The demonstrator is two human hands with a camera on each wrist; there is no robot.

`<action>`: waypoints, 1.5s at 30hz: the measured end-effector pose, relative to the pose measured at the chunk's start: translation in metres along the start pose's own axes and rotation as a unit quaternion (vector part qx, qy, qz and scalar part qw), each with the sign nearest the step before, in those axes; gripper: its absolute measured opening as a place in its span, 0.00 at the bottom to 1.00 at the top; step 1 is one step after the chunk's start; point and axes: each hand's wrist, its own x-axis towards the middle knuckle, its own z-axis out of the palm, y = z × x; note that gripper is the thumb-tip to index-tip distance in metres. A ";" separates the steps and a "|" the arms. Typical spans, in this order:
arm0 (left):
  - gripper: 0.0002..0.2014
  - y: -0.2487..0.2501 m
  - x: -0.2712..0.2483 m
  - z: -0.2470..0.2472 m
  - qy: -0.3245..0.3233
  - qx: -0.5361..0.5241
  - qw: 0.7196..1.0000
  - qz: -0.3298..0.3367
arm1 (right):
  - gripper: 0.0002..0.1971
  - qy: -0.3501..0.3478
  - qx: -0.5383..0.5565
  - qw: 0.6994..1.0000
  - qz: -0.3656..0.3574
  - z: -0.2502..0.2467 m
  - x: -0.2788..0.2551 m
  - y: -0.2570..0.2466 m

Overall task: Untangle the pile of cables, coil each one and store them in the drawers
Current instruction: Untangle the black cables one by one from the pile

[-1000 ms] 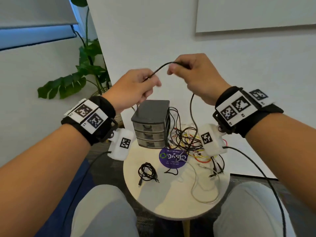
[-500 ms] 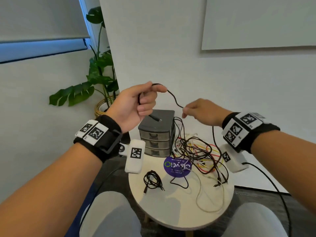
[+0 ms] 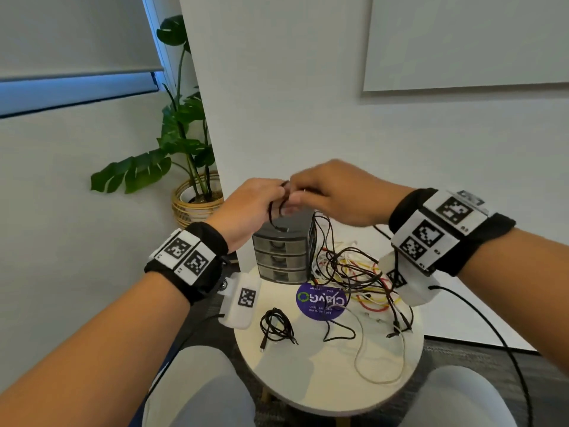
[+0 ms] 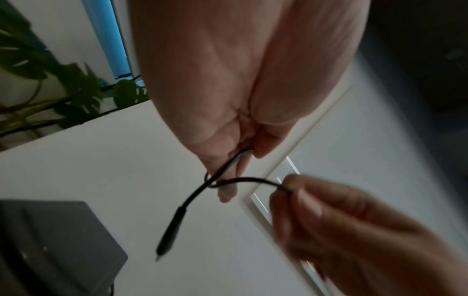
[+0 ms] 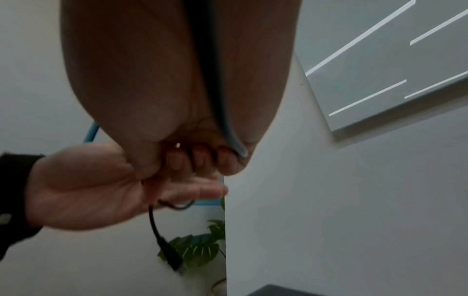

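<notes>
Both hands meet in the air above the grey three-drawer unit (image 3: 280, 253). My left hand (image 3: 257, 204) pinches a thin black cable (image 4: 200, 190) near its end, and the plug (image 4: 170, 228) hangs down below the fingers. My right hand (image 3: 334, 194) pinches the same cable a short way along, forming a small loop between the hands. The rest of the cable drops to the tangled pile (image 3: 354, 272) of black, white, red and yellow cables on the round table (image 3: 323, 383). One coiled black cable (image 3: 277, 325) lies on the table at the left.
A purple round sticker (image 3: 320, 300) lies mid-table. A loose white cable (image 3: 378, 362) loops toward the front right edge. All the drawers look closed. A potted plant (image 3: 184, 167) in a woven basket stands behind on the left, by a white wall. My knees flank the table.
My right hand rose and came left to meet the left hand, bringing more cable into a loop. The left hand lowered slightly and kept its grip.
</notes>
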 end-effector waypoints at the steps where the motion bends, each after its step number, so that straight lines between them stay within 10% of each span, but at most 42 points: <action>1: 0.18 0.001 -0.003 0.004 -0.006 0.020 1.000 0.005 | 0.11 0.029 -0.007 1.000 0.002 -0.006 0.002 0.003; 8: 0.25 0.017 -0.011 0.005 -0.060 -0.122 0.991 0.001 | 0.16 0.094 0.120 0.984 0.089 -0.008 -0.005 0.022; 14: 0.23 0.020 -0.016 0.001 -0.095 -0.221 0.969 0.053 | 0.15 0.066 0.400 0.893 0.196 0.023 -0.024 0.027; 20: 0.20 0.017 -0.004 0.014 0.093 -0.178 0.975 0.091 | 0.14 -0.064 0.082 0.993 0.058 0.041 -0.032 0.009; 26: 0.17 0.000 -0.006 0.018 0.049 0.143 0.982 0.115 | 0.11 -0.007 0.026 1.000 -0.007 -0.018 -0.014 -0.009; 32: 0.24 0.027 -0.018 0.008 -0.073 -0.065 0.992 0.086 | 0.17 0.141 0.183 0.969 0.084 -0.017 -0.004 0.013; 38: 0.16 0.039 -0.011 0.013 0.067 -0.154 0.975 0.142 | 0.16 -0.034 0.318 0.941 0.114 0.036 -0.018 -0.005; 45: 0.16 0.022 -0.002 0.015 0.046 0.227 0.961 0.151 | 0.15 -0.069 0.154 0.985 0.039 -0.029 -0.013 -0.007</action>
